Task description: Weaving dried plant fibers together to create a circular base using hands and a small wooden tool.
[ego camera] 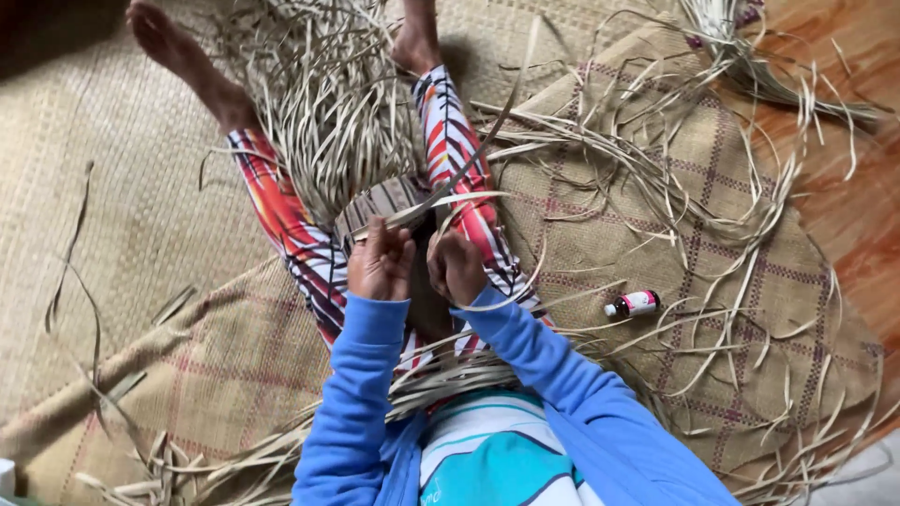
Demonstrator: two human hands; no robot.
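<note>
From the head camera we look straight down on a person seated on a woven floor mat (141,234), legs in bright striped trousers stretched forward and bare feet at the top of the frame. Both arms wear blue sleeves and bend inward so the two hands meet over the lap, close together but not quite touching.

The left hand (381,262) is raised with its back toward us, fingers curled together and pinched around pale dried leaf strips (441,201) that run up and to the right from its fingertips. The grip is closed; we see the strips emerging from between thumb and fingers.

The right hand (457,266) sits just beside it, also knuckles toward us, curled into a loose fist. A strip curves out near it, but we cannot tell whether the fingers actually clamp it or only rest against it.

Just beyond the hands lies a small woven piece (380,201), striped in brown and tan, resting between the thighs. Loose strips fan out from its far edge in a dense bundle (319,103) between the legs, and more lie scattered across a second, checked mat (712,281) to the right.

A small bottle (634,304) with a white cap and pink label lies on its side on that checked mat, well apart from the right hand.
</note>
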